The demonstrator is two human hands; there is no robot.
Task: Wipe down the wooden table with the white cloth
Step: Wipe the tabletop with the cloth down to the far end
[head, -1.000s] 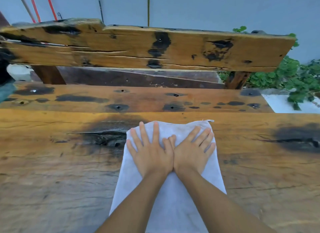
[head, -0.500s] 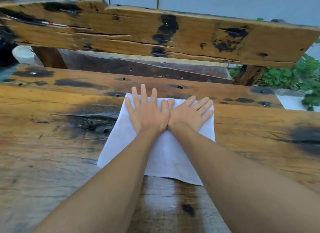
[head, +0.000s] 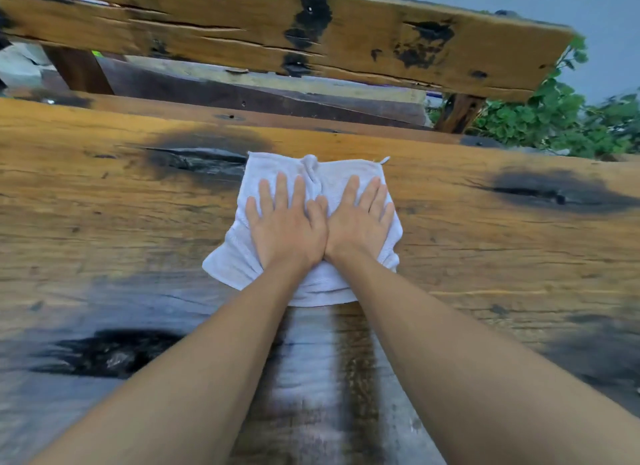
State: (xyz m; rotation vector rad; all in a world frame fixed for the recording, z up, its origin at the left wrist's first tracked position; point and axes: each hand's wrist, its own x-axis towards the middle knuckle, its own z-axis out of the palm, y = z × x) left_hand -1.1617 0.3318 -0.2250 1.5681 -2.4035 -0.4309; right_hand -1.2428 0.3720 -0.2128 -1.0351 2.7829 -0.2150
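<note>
White cloth [head: 322,177], bunched, creased

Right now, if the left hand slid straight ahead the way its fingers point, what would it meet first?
The left hand would meet the bunched fold of the white cloth, then likely bare table up to its far edge.

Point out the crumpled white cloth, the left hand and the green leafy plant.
Crumpled white cloth [head: 346,174]: head view, far edge.
Left hand [head: 287,229]: head view, back of hand.
Green leafy plant [head: 540,118]: head view, leaves.
</note>
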